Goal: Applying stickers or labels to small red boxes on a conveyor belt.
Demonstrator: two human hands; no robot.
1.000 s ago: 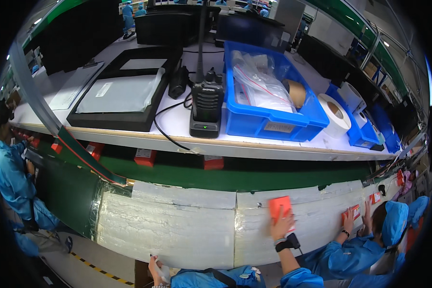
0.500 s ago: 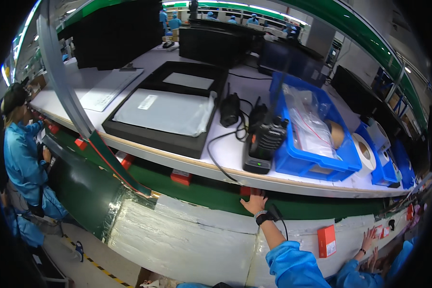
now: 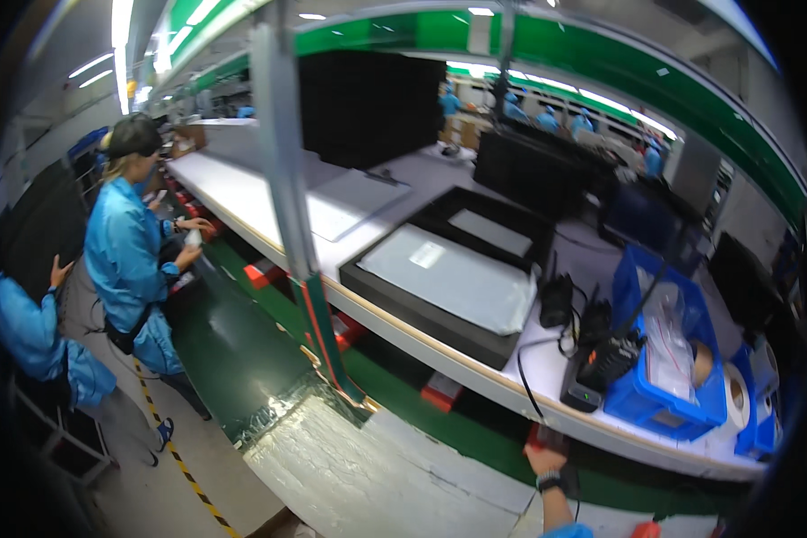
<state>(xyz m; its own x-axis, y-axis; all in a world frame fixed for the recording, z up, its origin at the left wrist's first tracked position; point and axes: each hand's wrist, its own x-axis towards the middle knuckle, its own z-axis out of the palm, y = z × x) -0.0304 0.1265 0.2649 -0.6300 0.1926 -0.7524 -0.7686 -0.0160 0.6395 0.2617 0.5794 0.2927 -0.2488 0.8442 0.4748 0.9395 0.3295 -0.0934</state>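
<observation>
My right hand [image 3: 545,458], with a dark band at its wrist, stretches to the green belt strip [image 3: 394,372] below the raised white shelf. Its fingers are closed at a small red box [image 3: 547,437], close under the shelf's front edge. The fingertips are partly hidden and a little blurred. More red boxes lie along the same strip, one of them a red and white box [image 3: 441,392] left of my hand. My left hand does not show.
On the shelf [image 3: 368,291] are a black foam tray [image 3: 475,341] with a grey pouch [image 3: 448,278], two-way radios [image 3: 605,359], and a blue bin [image 3: 668,417] of bags. A metal post [image 3: 282,152] rises at its front. Two people in blue [image 3: 130,260] stand at the left.
The view has swung left, so the shelf and bin sit further right and lower. My right hand, spread before, has closed at the red box. More of the workers at the left shows.
</observation>
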